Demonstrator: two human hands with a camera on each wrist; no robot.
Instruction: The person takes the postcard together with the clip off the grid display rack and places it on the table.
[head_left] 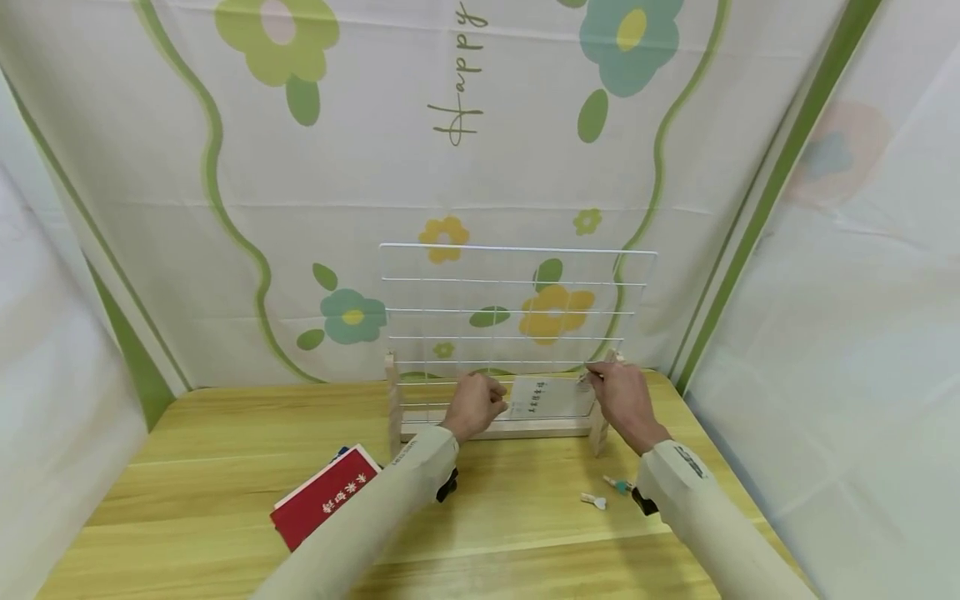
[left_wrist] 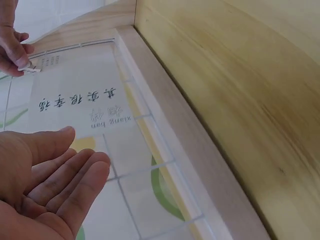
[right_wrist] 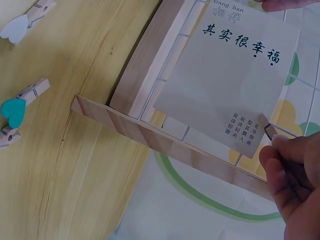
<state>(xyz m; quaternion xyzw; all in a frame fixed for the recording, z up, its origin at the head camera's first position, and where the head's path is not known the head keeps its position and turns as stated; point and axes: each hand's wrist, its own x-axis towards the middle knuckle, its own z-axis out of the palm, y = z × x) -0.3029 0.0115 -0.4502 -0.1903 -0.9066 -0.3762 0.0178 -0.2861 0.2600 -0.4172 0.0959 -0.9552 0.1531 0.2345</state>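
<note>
A white card (head_left: 555, 397) with black writing lies sideways against the low right part of a white wire grid (head_left: 517, 247) in a wooden stand (head_left: 393, 400). At the card's right end, my right hand (head_left: 625, 404) pinches a small wooden clothespin (right_wrist: 268, 128) between thumb and fingers, its tip at the card's edge near a corner. My left hand (head_left: 475, 405) is by the card's left end; in the left wrist view its fingers are loosely bent, hold nothing and appear apart from the card (left_wrist: 75, 85).
Clothespins with a white heart (right_wrist: 15, 29) and a teal heart (right_wrist: 14, 112) lie on the wooden table (head_left: 225, 467), with another partly seen beside them. A red card (head_left: 326, 500) tops a small stack left of my left forearm. A flowered cloth (head_left: 525, 183) hangs behind.
</note>
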